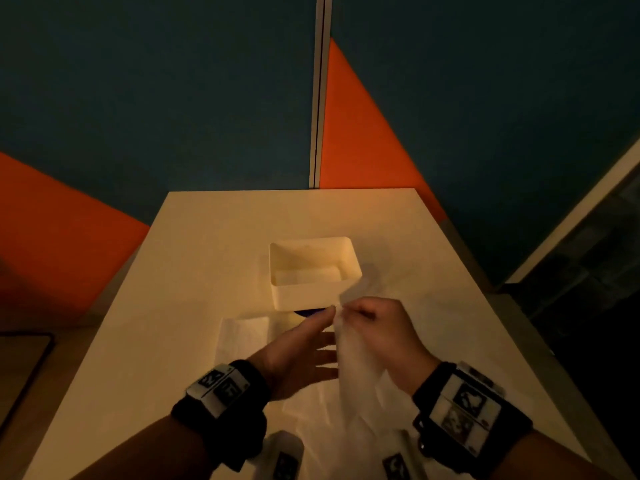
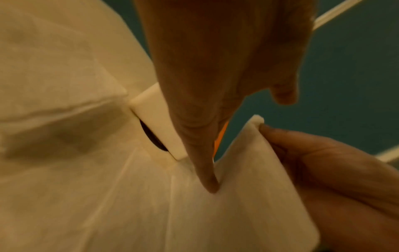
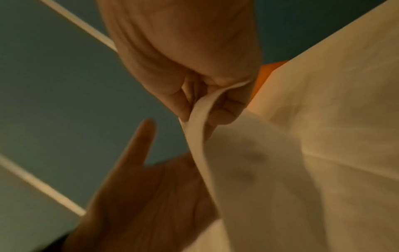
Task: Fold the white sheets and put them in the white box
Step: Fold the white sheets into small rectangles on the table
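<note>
A white box (image 1: 313, 292) stands mid-table with a folded sheet (image 1: 311, 274) lying inside it. Just in front of the box my right hand (image 1: 374, 327) pinches the top edge of a thin white sheet (image 1: 356, 372), which hangs down to the table. My left hand (image 1: 304, 348) reaches across with straight fingers and touches that sheet from the left. In the left wrist view its forefinger (image 2: 207, 177) presses into the sheet (image 2: 237, 213) beside the box (image 2: 157, 122). In the right wrist view curled fingers (image 3: 194, 95) clamp the sheet's edge (image 3: 197, 122). Another folded sheet (image 1: 242, 336) lies flat at the left.
A dark blue thing (image 1: 308, 312) peeks out under the box's front. The table (image 1: 207, 237) ends at blue and orange wall panels (image 1: 363, 140) behind. A dark flat object (image 1: 20, 368) sits off the left side. White marker blocks (image 1: 284, 455) lie at the near edge.
</note>
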`<state>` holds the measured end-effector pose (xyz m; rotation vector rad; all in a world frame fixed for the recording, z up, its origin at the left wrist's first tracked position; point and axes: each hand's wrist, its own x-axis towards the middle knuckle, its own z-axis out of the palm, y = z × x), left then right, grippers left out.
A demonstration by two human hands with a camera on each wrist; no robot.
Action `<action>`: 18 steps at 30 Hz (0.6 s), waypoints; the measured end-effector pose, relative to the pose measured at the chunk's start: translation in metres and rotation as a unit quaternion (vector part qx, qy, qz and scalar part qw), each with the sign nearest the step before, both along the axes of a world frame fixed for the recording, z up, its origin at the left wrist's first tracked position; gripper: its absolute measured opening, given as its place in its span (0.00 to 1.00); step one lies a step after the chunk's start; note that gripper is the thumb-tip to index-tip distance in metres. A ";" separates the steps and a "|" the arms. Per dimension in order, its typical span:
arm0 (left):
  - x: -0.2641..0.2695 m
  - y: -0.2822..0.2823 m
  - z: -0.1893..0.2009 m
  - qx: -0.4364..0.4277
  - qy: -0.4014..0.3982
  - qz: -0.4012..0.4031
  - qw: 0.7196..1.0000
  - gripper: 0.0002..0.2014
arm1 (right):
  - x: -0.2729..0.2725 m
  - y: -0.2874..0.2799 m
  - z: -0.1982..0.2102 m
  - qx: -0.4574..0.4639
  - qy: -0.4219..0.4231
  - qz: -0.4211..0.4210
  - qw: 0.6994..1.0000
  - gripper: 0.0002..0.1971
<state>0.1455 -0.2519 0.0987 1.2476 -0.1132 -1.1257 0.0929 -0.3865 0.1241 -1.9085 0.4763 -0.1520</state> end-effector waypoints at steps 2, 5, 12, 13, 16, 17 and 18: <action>-0.001 -0.002 0.005 -0.037 0.023 0.037 0.998 0.27 | -0.001 0.011 0.002 0.003 -0.004 0.045 0.999 0.07; 0.002 0.000 0.010 -0.055 0.038 0.071 0.995 0.22 | -0.006 0.016 0.010 0.118 0.022 0.135 0.983 0.08; 0.012 0.015 0.006 -0.064 0.069 0.153 0.984 0.21 | -0.001 -0.020 0.013 0.089 -0.050 -0.044 0.994 0.05; 0.013 0.017 0.007 -0.073 0.073 0.153 0.983 0.23 | -0.001 -0.027 0.013 0.071 -0.041 -0.077 0.994 0.06; 0.012 0.018 0.012 -0.104 0.084 0.147 0.980 0.25 | -0.002 -0.038 0.010 0.118 0.073 -0.042 0.989 0.14; 0.012 0.018 0.013 -0.108 0.083 0.149 0.979 0.25 | -0.004 -0.039 0.011 0.156 0.098 -0.011 0.983 0.15; 0.011 0.017 0.014 -0.113 0.082 0.146 0.979 0.26 | -0.006 -0.040 0.011 0.194 0.105 0.016 0.975 0.14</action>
